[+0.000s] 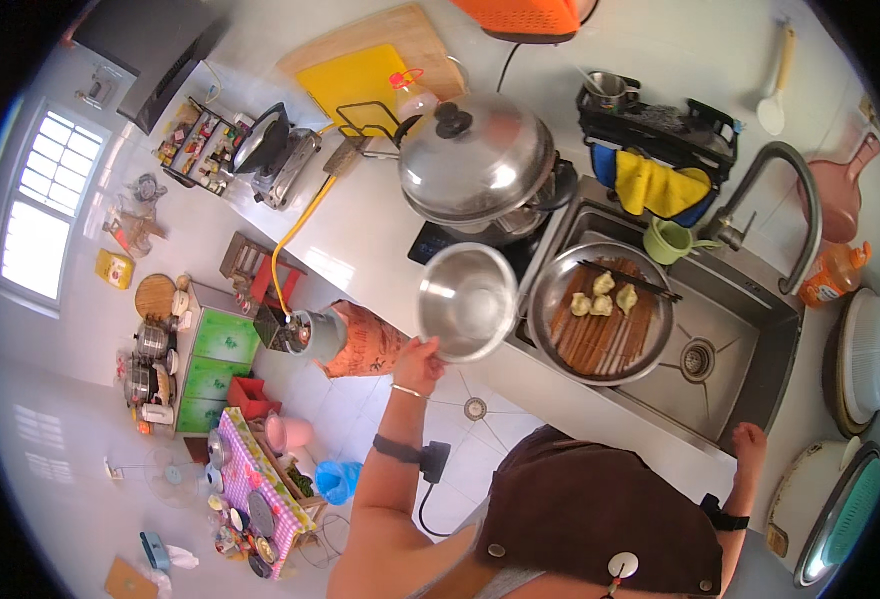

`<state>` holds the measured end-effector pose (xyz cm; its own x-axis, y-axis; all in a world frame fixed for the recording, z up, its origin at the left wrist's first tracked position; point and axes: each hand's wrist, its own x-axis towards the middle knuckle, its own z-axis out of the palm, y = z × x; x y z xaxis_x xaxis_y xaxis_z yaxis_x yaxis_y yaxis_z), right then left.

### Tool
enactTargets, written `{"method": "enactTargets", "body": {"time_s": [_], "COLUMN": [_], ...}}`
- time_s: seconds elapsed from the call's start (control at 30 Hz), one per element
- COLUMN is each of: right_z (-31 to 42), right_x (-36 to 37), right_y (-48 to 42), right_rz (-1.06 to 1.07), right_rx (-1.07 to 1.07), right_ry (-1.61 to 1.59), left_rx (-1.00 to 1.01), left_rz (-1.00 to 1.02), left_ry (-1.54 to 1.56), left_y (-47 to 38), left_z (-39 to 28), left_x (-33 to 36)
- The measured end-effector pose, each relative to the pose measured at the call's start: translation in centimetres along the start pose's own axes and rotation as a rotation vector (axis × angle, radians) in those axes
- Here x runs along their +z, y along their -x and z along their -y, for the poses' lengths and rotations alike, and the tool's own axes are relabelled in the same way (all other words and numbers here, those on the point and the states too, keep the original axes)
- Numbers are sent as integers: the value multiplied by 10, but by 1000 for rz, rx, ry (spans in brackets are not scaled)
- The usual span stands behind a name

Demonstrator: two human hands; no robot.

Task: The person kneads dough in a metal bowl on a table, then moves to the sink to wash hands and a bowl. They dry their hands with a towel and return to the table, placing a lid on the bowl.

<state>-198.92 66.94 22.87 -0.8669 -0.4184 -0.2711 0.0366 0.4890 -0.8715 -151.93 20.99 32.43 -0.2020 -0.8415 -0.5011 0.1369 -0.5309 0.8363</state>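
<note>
My left hand [419,367] grips the near rim of a stainless steel bowl [467,303], which has nothing in it that I can see. The bowl is over the counter edge, in front of a large lidded steel steamer pot [477,161]. My right hand [749,443] is beside the sink's near right corner, fingers curled, with nothing visible in it. A round metal pan [541,329] rests across the left part of the sink [732,344]. Inside it lies a slatted brown mat [597,348] bearing several dumplings [602,305]. A pair of dark chopsticks [631,280] lies across the pan's far right side.
A curved faucet [814,202] and a green ladle cup [667,241] are behind the sink. The pot stands on a black cooktop [429,243]. Basins [863,359] are stacked at the right. A gas cylinder [320,335] with a yellow hose [298,232] stands beside the counter.
</note>
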Motion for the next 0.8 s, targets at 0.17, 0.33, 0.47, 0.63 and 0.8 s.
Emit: {"method": "enactTargets", "body": {"time_s": [0.17, 0.33, 0.47, 0.63, 0.8], "right_z": [29, 78, 96, 83, 68], "right_x": [23, 57, 72, 63, 45], "right_y": [5, 26, 48, 71, 75], "right_rz": [-17, 19, -55, -96, -128], "right_rx": [234, -113, -140, -85, -63], "right_ry": [-244, 112, 309, 324, 265], "left_rx": [187, 157, 130, 53, -26], "left_rz": [-185, -371, -340, -141, -203], "left_ry": [373, 457, 436, 420, 178], "left_y": [-119, -278, -344, -295, -198], "left_z": [-24, -37, -26, -25, -21], "left_x": [-124, -212, -211, -179, -109]}}
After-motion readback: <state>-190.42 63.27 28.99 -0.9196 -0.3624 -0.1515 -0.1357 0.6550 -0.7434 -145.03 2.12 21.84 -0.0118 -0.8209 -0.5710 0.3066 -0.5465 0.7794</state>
